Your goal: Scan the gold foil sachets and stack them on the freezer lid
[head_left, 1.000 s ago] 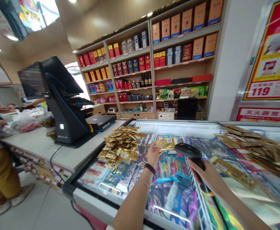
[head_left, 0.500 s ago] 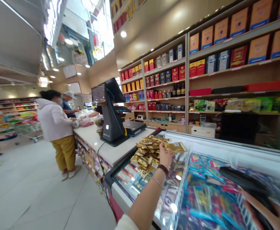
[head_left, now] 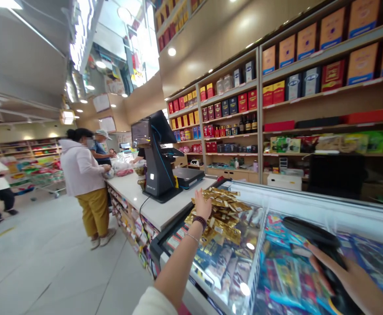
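Observation:
My left hand [head_left: 202, 206], with a dark bead bracelet at its wrist, reaches to the left side of a heap of gold foil packets [head_left: 226, 210]. Its fingers are stretched out and touch the packets; no packet shows lifted in them. The heap lies on the glass top of a chest freezer [head_left: 160, 249]. In my right hand [head_left: 352, 275] is a black barcode scanner [head_left: 312, 232], gripped by its handle. The scanner's head points left towards the heap, above the freezer's right part.
Left of the freezer runs a white counter [head_left: 155, 214] with a cash register [head_left: 156, 175] and a dark flat device [head_left: 189, 177]. A cable hangs down the counter's side. A person in a pale hoodie [head_left: 81, 170] stands farther along. Shelves of boxes [head_left: 230, 107] line the back.
My left hand has moved from the heap's right side to its left and released the gold packet it held. The scanner has swung a little left with my right hand.

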{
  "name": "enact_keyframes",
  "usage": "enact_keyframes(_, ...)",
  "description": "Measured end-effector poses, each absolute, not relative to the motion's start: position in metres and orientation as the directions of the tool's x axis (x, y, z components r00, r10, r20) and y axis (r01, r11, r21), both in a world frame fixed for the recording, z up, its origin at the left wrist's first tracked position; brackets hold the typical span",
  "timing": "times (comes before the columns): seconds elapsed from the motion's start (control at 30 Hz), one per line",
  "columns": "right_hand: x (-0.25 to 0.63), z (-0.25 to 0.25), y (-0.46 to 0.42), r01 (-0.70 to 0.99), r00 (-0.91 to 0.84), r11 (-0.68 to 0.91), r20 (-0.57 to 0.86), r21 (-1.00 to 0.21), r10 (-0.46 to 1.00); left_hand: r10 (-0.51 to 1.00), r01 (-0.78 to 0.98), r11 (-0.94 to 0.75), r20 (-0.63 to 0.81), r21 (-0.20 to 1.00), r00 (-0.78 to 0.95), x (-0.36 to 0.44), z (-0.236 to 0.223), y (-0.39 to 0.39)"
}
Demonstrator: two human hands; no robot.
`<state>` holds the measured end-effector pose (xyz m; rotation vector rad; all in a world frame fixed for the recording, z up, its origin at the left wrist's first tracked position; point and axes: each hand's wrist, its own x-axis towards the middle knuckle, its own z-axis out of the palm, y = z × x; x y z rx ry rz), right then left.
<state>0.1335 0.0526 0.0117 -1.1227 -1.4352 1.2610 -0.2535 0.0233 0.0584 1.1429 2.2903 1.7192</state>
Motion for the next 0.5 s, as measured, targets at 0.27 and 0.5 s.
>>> enact_keyframes(0.27, 0.255, 0.031, 0.046, -0.14, 0.054, 0.0, -0.007, -0.99, 0.999, 0.717, 0.645, -0.248, 0.585, 0.722, -0.379, -0.143, 0.034, 0.058)
enact_keyframes(0.5, 0.353, 0.04, 0.03, -0.235, 0.292, 0.129, 0.057, -0.963, 0.955, 0.888, 0.452, -0.411, 0.46, 0.792, 0.0, 0.026, 0.018, 0.101)
